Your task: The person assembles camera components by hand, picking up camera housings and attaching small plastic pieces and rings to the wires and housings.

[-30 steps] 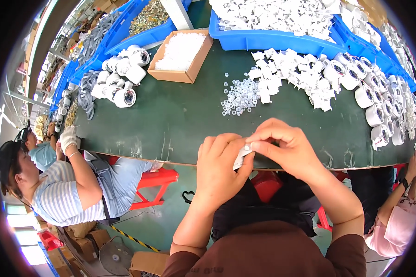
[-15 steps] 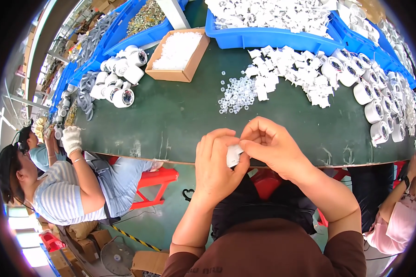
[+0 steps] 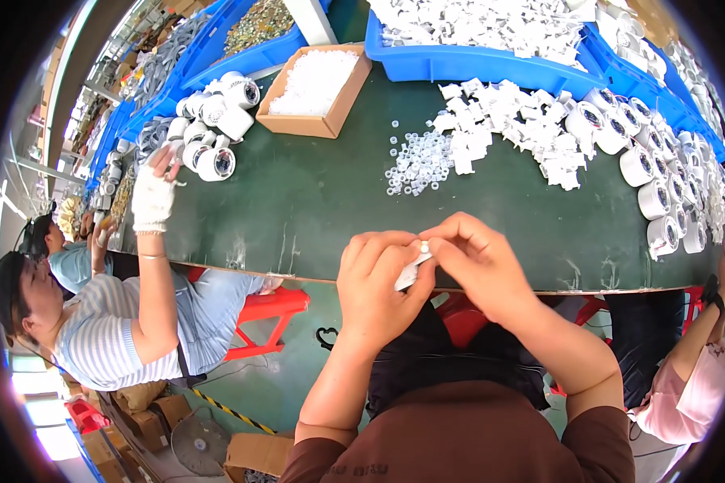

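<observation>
My left hand [image 3: 369, 282] is closed around a small white plastic part [image 3: 408, 277], whose lower end shows between fingers and thumb. At its upper end, my right hand [image 3: 482, 264] pinches a small round white piece [image 3: 424, 247] between thumb and forefinger. The two hands meet just over the table's near edge, and the fingers hide much of the part. Beyond them on the green table [image 3: 314, 209] lies a loose pile of small translucent rings [image 3: 420, 163]. To its right spreads a heap of similar-looking white plastic parts [image 3: 511, 129].
An open cardboard box [image 3: 308, 125] of white pieces stands behind. Blue bins [image 3: 491, 64] line the far side. White cylindrical housings [image 3: 636, 165] cluster at right, more [image 3: 216, 164] at left. A co-worker's gloved hand [image 3: 153, 197] reaches over the table's left.
My right fingers have shifted slightly at the part's top, and a small round white piece now shows there. The co-worker's gloved hand has moved farther over the table toward the left housings.
</observation>
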Tool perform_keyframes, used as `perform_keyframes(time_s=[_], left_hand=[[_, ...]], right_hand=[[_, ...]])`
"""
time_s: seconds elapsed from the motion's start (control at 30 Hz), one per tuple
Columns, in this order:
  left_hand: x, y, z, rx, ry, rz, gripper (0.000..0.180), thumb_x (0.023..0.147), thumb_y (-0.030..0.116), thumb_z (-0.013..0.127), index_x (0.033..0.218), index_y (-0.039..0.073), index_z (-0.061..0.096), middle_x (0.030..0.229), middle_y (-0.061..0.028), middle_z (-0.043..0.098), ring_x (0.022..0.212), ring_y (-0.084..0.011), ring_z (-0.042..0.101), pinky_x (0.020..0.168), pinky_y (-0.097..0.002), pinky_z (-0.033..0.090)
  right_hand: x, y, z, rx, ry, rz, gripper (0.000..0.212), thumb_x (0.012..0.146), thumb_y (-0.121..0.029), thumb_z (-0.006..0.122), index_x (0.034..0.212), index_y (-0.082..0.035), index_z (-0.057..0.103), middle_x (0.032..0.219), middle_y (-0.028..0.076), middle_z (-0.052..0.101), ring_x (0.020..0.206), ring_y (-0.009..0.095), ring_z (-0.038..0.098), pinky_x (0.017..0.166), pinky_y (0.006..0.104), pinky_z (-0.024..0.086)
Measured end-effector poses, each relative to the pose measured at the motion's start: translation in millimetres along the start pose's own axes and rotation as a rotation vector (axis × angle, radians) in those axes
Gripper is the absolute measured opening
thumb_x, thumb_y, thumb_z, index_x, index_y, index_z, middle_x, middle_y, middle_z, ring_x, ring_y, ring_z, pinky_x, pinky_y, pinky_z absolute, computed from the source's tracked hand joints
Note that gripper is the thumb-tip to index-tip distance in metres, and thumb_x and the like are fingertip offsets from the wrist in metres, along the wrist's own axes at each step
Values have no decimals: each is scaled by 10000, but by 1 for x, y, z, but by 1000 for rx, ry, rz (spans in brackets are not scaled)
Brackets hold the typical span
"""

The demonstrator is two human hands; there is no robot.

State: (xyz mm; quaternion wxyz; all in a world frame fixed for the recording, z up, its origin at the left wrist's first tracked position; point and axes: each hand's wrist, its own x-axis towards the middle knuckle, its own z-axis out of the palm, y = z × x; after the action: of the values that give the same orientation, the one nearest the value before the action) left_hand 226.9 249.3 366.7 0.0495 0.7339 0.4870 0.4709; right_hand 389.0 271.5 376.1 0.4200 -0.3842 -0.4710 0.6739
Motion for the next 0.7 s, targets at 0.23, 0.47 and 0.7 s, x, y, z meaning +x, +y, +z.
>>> perform_keyframes(time_s=[0.23,0.47,0.7], left_hand=[[16,-13,-32,53,-206,47,243,694,52,817,878,70,659,1010,-73,697,939,-300,637,833,-410,494],[3,-55,-52,574,106,-173,628,848,195,780,1415,65,542,1545,-166,398,1395,-414,310,1131,-538,280],[11,-16,1,431,-37,-146,561,819,133,771,1334,28,578,1487,-189,445,1330,-427,361,1065,-518,377]], right_hand=[[-11,-2,-7,-440,-52,-258,72,983,-45,611,1039,-11,641,977,96,636,887,173,617,796,305,498],[24,-61,-136,-1293,731,-671,267,873,-173,756,1100,-64,669,1143,136,635,1114,351,548,982,450,435],[70,-76,-222,-1787,790,-256,742,768,-515,801,1250,17,612,1371,196,461,1291,395,382,1096,523,283]])
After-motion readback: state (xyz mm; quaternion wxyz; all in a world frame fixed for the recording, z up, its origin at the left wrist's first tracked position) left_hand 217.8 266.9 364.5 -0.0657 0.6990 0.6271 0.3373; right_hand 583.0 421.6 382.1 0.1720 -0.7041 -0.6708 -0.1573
